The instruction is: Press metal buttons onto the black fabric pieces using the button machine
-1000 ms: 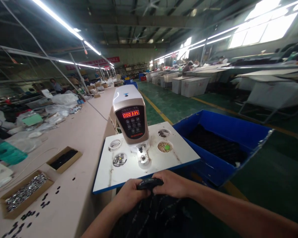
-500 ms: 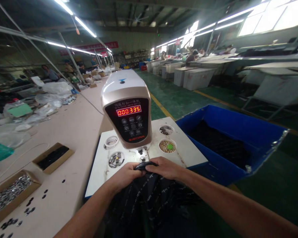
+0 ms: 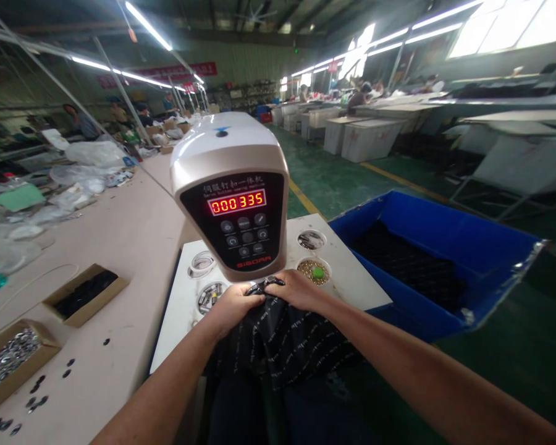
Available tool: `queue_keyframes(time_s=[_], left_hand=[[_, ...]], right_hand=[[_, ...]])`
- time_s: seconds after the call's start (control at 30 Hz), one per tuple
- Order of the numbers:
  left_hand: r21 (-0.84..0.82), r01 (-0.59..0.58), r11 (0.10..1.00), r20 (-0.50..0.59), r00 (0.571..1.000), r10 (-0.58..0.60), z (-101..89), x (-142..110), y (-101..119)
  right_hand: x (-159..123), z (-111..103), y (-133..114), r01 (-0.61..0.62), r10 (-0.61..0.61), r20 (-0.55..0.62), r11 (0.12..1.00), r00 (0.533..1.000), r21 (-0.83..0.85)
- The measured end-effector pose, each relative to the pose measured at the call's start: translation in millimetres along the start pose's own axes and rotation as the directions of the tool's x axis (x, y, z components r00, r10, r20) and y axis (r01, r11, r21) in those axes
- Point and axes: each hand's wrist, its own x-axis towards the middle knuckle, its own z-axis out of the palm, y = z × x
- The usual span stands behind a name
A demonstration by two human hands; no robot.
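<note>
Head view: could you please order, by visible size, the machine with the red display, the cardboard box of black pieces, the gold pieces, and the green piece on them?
1. machine
2. cardboard box
3. gold pieces, taken together
4. green piece

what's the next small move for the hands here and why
Perhaps smooth the edge of the black cloth between the left hand and right hand: both pinch it close to the machine, and the edge looks bunched there. I can't tell whether it lies under the machine's head.
</note>
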Motion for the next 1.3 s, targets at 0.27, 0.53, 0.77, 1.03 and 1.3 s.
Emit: queue_keyframes(time_s=[0.27, 0.53, 0.77, 1.03, 1.3], left_hand=[[-0.002, -0.002, 1.0, -0.036, 0.999, 0.002, -3.5, 4, 1], [-0.067, 0.041, 0.997, -0.015, 0.999, -0.042, -3.1, 7, 2], [0.034, -0.003, 0.999, -0.101, 0.995, 0.006, -7.8, 7, -14], [0.252, -0.148, 0.957, -0.317, 0.921, 0.226, -1.9, 2, -30], [0.191, -0.141, 0.971, -0.277, 0.942, 0.191, -3.6, 12, -35]], right_hand=[[8, 5, 5, -0.012, 0.013, -0.021, 1.0, 1.0, 0.02], [10, 12, 12, 0.01, -0.01, -0.045, 1.0, 0.999, -0.001], [8, 21, 23, 0.012, -0.015, -0.092, 0.999, 0.996, -0.03], [4, 23, 26, 0.032, -0.052, -0.116, 0.985, 0.992, -0.169], [2, 17, 24, 0.036, -0.056, -0.057, 0.955, 0.997, -0.295]])
